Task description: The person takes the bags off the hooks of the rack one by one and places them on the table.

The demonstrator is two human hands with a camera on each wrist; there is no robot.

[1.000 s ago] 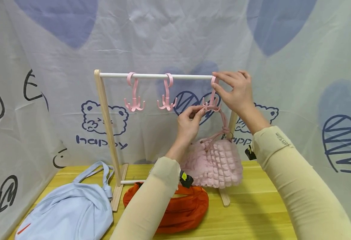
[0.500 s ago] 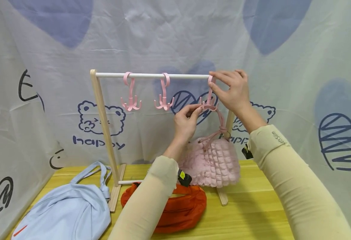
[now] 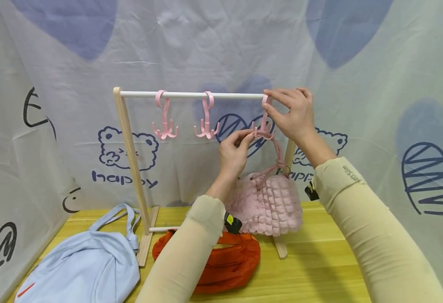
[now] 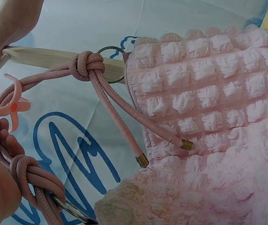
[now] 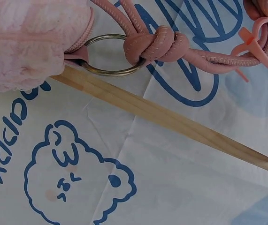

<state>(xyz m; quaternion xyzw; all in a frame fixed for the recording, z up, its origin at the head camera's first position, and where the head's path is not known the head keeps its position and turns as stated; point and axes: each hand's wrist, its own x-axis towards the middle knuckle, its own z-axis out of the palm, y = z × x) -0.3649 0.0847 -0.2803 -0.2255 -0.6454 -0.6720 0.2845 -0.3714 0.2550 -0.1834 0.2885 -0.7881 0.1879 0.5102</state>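
A pink puffy handbag (image 3: 272, 204) hangs by its knotted strap (image 4: 44, 79) from the rightmost pink multi-prong hook (image 3: 263, 120). My left hand (image 3: 234, 153) pinches the strap between thumb and fingers at the hook's prongs. Up at the rail, my right hand (image 3: 293, 111) grips the top of that same hook, thumb below and fingers above. In the right wrist view the strap (image 5: 209, 61) passes over the prongs, and a metal ring (image 5: 112, 72) joins its knot to the bag. The left wrist view shows both strap knots and gold-tipped cord ends (image 4: 142, 161).
Two more pink hooks (image 3: 165, 122) hang farther left on the white rail (image 3: 236, 96) of a wooden-legged rack (image 3: 132, 155). On the yellow wood-grain table (image 3: 319, 252) lie a light blue backpack (image 3: 88, 261) at left and an orange-red waist bag (image 3: 232, 265) below the left forearm.
The head view has shifted slightly, moving the scene a little to the left in the picture. Both hands keep their places on the strap and the hook.
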